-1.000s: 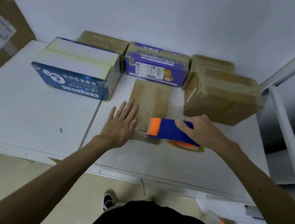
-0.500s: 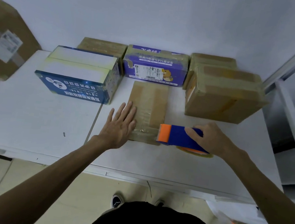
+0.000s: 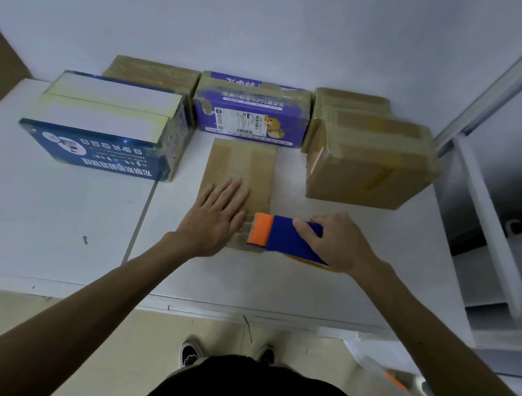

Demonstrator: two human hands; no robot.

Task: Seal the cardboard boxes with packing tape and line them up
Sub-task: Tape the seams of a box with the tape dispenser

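Blue box point(image 3: 104, 134) is sitting toward the desk's point(image 3: 39, 221) rear left. Left hand point(image 3: 215, 218) is lying flat, fingers straight, pressing the flat cardboard box point(image 3: 240, 169) mid-desk. Right hand point(image 3: 342, 243) is gripping the tape dispenser point(image 3: 281, 237) at that box's near right corner.

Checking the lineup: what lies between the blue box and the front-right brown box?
In the head view, the flat cardboard box, left hand resting on it.

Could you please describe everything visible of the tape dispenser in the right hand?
The tape dispenser has a blue body and an orange front end, plastic by its look, with a tape roll partly showing beneath. It lies roughly level, orange end over the near edge of the flat cardboard box. The right hand grips its rear.
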